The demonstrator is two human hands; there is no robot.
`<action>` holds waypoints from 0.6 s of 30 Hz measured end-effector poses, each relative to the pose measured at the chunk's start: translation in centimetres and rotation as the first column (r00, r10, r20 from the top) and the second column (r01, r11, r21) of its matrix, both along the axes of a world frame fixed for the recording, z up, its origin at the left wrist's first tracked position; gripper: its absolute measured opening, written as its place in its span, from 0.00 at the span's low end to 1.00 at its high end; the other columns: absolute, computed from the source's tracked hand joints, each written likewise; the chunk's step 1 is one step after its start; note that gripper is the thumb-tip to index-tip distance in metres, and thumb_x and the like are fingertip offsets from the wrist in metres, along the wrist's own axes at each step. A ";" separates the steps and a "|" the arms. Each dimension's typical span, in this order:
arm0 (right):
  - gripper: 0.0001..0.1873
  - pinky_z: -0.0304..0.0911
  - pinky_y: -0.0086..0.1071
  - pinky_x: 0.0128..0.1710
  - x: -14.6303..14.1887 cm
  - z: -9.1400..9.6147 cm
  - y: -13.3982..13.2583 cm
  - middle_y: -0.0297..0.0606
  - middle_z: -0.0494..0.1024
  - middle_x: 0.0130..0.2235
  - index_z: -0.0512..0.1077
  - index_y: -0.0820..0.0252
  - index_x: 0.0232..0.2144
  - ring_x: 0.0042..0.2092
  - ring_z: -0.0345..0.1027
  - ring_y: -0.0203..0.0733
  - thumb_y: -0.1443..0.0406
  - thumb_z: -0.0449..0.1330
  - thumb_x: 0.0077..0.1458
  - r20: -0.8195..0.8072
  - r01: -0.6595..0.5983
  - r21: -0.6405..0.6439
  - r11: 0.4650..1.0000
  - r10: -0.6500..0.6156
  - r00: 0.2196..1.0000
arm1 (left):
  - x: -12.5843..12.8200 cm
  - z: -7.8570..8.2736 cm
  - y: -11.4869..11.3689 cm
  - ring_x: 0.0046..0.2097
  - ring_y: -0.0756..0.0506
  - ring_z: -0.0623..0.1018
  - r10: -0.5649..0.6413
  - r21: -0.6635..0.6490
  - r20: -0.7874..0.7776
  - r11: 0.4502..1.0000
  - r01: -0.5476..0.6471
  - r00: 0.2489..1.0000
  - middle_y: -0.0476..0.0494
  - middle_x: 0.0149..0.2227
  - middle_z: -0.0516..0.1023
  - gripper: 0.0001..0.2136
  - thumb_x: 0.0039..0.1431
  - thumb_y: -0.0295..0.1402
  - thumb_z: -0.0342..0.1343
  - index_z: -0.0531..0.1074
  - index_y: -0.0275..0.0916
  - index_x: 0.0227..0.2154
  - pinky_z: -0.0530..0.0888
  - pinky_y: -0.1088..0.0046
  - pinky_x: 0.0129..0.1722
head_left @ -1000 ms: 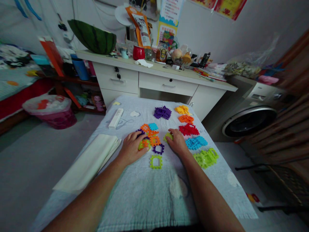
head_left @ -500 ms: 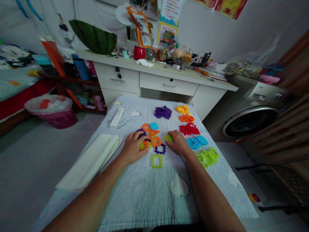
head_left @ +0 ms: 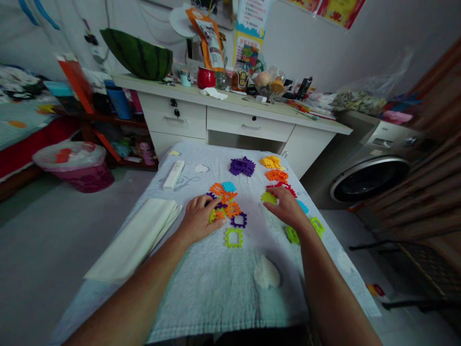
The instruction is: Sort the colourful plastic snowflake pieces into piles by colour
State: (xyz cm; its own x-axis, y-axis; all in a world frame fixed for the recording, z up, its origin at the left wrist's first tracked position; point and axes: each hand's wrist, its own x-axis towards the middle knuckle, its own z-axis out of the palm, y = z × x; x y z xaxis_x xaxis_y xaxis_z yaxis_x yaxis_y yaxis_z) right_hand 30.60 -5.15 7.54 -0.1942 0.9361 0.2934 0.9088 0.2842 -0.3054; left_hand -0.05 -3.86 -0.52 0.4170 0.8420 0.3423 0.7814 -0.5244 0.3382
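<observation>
My right hand [head_left: 287, 206] pinches a yellow-green plastic interlocking tile [head_left: 269, 197] just left of the red tile pile [head_left: 279, 185]. Partly under that hand and arm are blue tiles [head_left: 302, 206] and green tiles [head_left: 317, 227]. My left hand [head_left: 198, 218] rests against a mixed heap of tiles, thumb and fingers apart. That heap includes an orange tile [head_left: 232, 209], a light blue tile [head_left: 228, 186] and purple pieces partly covered by the fingers. Beside it lie a purple square frame [head_left: 239, 220] and, nearer me, a green square frame [head_left: 234, 238].
Farther back on the cloth-covered table [head_left: 223, 278] are purple [head_left: 242, 166], yellow [head_left: 271, 162] and orange [head_left: 276, 176] piles. A white box [head_left: 174, 176] and a folded cream cloth [head_left: 133, 242] lie left. Behind stands a cluttered white desk [head_left: 173, 113]; a washing machine [head_left: 378, 158] is right.
My right hand has moved right with the yellow-green tile, from beside the mixed heap to the red pile. My left hand has barely shifted.
</observation>
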 end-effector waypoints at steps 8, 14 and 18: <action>0.22 0.64 0.48 0.54 5.7 1.6 -3.3 0.46 0.77 0.49 0.72 0.59 0.49 0.51 0.70 0.53 0.62 0.60 0.51 0.033 0.047 -0.023 0.999 -0.046 0.998 | 0.2 0.2 -0.1 0.51 0.37 0.68 0.023 0.014 -0.014 1.000 -0.022 1.000 0.40 0.48 0.68 0.25 0.57 0.52 0.54 0.70 0.46 0.54 0.64 0.55 0.52; 0.31 0.60 0.48 0.57 8.5 1.6 -6.5 0.45 0.75 0.52 0.66 0.58 0.57 0.54 0.68 0.51 0.68 0.56 0.48 0.094 0.057 -0.143 0.988 -0.044 0.995 | 0.2 0.0 0.1 0.53 0.37 0.68 0.020 0.064 -0.024 0.998 -0.018 1.000 0.40 0.50 0.69 0.19 0.57 0.51 0.54 0.73 0.43 0.45 0.64 0.56 0.52; 0.34 0.57 0.50 0.59 8.7 0.8 -8.2 0.44 0.73 0.56 0.65 0.57 0.58 0.56 0.65 0.52 0.70 0.54 0.46 0.137 0.067 -0.215 0.974 -0.038 0.990 | 0.2 0.0 0.1 0.54 0.36 0.68 0.004 0.065 -0.040 0.998 -0.001 0.999 0.39 0.52 0.70 0.18 0.57 0.49 0.54 0.73 0.43 0.45 0.64 0.55 0.53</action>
State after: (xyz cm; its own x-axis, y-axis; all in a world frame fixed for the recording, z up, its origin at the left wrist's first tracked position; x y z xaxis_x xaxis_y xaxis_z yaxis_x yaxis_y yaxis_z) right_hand 39.32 -13.32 8.38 -0.1665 0.9844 0.0561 0.9569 0.1751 -0.2317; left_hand 0.11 -3.73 -0.54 0.4294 0.8195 0.3796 0.7950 -0.5424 0.2715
